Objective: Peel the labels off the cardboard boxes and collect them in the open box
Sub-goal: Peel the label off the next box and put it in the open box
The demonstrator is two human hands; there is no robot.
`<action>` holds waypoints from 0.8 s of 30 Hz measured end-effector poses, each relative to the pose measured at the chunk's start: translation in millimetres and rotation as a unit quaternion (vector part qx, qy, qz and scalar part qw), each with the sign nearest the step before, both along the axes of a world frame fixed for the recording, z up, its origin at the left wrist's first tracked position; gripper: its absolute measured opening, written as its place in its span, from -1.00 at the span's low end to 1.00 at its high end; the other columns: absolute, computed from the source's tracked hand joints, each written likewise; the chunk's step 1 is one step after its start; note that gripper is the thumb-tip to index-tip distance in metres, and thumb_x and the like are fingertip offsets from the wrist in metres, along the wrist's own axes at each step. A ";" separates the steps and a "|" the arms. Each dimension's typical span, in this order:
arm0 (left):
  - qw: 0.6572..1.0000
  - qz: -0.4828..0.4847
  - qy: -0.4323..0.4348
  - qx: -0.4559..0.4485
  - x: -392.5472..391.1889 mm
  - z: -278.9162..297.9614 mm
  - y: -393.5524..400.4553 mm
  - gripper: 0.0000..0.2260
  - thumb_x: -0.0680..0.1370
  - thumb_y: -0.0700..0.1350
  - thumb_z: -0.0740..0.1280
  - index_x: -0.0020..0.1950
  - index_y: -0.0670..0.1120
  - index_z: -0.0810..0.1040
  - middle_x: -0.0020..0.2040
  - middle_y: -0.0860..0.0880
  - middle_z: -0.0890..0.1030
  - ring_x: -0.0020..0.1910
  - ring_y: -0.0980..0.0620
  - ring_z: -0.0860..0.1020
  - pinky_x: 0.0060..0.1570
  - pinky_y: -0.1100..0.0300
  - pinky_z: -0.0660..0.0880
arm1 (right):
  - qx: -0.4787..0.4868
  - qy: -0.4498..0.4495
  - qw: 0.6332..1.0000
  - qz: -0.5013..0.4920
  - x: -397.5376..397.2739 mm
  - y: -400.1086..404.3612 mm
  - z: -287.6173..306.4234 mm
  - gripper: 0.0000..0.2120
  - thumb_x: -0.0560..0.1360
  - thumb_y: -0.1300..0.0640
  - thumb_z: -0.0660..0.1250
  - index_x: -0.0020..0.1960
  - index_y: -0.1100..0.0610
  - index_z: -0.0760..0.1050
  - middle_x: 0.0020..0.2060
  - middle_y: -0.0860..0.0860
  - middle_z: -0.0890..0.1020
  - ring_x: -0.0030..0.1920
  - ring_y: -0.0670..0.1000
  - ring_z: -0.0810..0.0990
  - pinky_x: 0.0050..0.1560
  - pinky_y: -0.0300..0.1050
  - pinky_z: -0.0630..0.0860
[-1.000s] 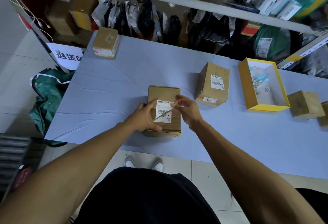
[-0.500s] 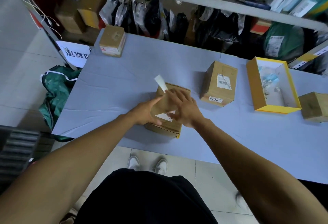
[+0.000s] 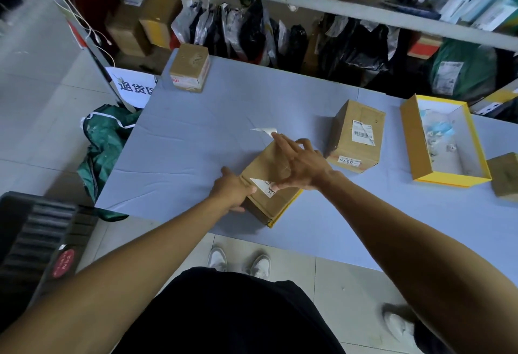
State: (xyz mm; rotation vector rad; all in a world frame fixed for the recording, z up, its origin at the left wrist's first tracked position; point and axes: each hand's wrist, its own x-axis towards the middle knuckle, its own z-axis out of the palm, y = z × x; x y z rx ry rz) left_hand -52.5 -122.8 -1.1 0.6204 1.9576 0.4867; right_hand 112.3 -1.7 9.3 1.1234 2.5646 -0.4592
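At centre frame, on a blue-covered table (image 3: 196, 134), a person's left hand (image 3: 232, 189) grips the near-left corner of a cardboard box (image 3: 269, 174), while the right hand (image 3: 301, 165) pinches a torn strip of white label (image 3: 265, 130) lifted above it. A label remnant (image 3: 263, 185) clings to the box. The open yellow box (image 3: 412, 140) sits at right, beyond a second labelled box (image 3: 356, 134).
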 end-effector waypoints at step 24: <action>0.957 -0.102 0.153 0.226 -0.6 -19.9 16.1 -0.55 0.50 -0.27 0.31 0.36 -0.01 0.43 0.25 -0.14 0.43 0.22 -0.10 0.47 0.15 0.28 0.30 | -0.016 0.077 0.986 -0.145 12.0 -25.5 -8.3 0.03 0.41 -0.14 0.44 0.56 -0.05 -0.24 0.40 0.14 0.33 0.20 0.27 0.51 0.06 0.15 0.52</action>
